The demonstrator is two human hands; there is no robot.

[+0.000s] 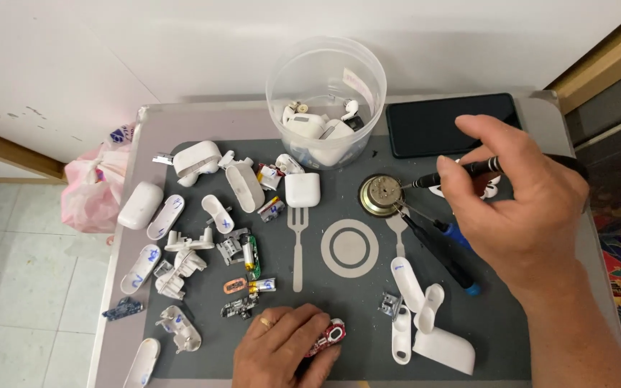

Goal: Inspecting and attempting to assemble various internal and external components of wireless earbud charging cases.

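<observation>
From the head view, the left hand (282, 345) pins a small red part (328, 335) on the mat (468, 316) while the right hand (522, 208), fingers closed on a screwdriver (461, 169), touches its tip to the round magnet (381, 195), likely picking up a screw, needing a steady lift.

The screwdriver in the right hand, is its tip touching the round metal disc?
Touching. The head view shows the screwdriver tip reaching the rim of the round metal disc, no gap between them.

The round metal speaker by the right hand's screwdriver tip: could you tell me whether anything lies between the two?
Nothing visible does. The screwdriver in the right hand points at the round metal speaker across bare mat.
</observation>
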